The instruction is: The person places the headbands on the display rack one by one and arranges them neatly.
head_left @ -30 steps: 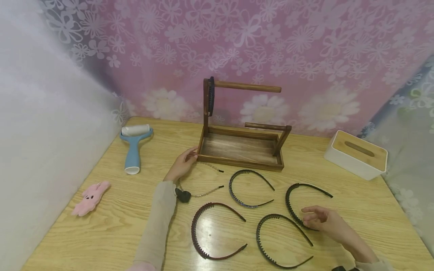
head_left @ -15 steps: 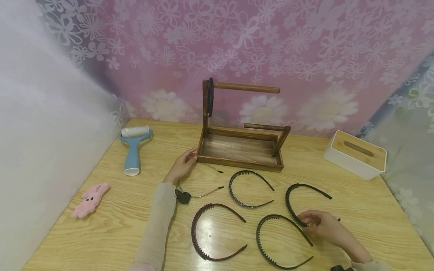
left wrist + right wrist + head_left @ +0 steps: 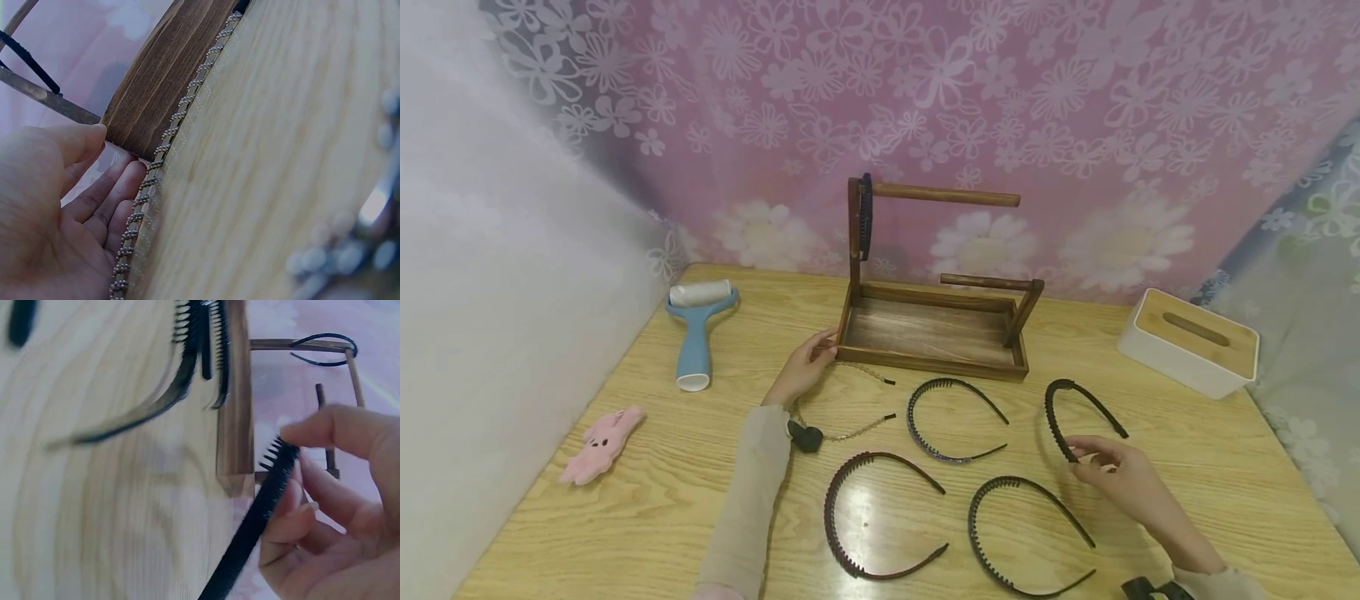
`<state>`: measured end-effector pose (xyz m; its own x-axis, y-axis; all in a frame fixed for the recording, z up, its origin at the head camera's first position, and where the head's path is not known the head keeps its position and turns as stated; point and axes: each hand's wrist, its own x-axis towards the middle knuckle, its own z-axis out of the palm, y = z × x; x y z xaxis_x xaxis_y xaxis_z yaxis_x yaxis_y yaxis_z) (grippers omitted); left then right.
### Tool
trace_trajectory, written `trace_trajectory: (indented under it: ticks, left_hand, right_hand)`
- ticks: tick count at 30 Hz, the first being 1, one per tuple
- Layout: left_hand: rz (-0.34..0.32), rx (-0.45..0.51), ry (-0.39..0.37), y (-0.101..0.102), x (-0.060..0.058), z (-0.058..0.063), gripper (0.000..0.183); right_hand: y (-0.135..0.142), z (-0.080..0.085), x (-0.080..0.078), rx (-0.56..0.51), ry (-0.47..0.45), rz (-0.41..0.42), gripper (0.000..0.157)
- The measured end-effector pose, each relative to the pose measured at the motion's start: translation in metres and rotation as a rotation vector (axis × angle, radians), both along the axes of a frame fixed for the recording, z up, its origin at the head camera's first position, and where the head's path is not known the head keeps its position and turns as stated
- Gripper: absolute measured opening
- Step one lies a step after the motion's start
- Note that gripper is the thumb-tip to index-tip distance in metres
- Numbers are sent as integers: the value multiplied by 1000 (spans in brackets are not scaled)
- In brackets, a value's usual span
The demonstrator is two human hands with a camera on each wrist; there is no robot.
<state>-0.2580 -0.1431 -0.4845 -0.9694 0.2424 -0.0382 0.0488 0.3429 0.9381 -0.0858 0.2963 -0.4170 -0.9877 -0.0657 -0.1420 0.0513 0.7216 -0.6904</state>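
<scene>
My right hand (image 3: 1116, 479) pinches a black toothed headband (image 3: 1054, 417) between thumb and fingers, raised over the table at the right. The right wrist view shows its comb teeth and the held black band (image 3: 247, 528) close up. My left hand (image 3: 805, 367) grips the front left corner of a dark wooden stand (image 3: 932, 364), thumb at the upper edge and fingers at the lower edge. One dark headband (image 3: 866, 217) hangs on the stand's tall upper bar, against its post. Beside the left hand lies a thin headband with a beaded band (image 3: 164, 140).
On the table lie a blue-grey headband (image 3: 912, 421), a dark red one (image 3: 831, 512) and another black one (image 3: 974, 533). Farther out are a blue-handled lint roller (image 3: 694, 342), a pink plush toy (image 3: 601, 448) and a white tissue box (image 3: 1172, 358) with a wooden lid.
My right hand has taken hold of the black headband at the right and lifted it, tilting it up off the table. The left hand keeps its place at the stand's corner.
</scene>
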Motion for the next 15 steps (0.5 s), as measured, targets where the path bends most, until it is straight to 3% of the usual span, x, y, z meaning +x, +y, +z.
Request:
trace_trajectory:
  ticks: [3,6,8,10,15]
  left_hand:
    - [-8,1,-9,1,6,11,48]
    - [-6,2,-10,1,5,12,48]
    - [1,0,1,1,4,10,47]
    - [6,3,8,0,-1,-1,46]
    - [3,11,12,-1,-2,-3,46]
  right_hand:
    - [-1,4,-5,-45,16,-57,47]
    - [-2,10,-13,-109,7,-125,54]
    - [-3,15,-20,-160,12,-169,54]
    - [-3,19,-27,-213,28,-203,52]
    - [-2,27,-47,-338,68,-248,43]
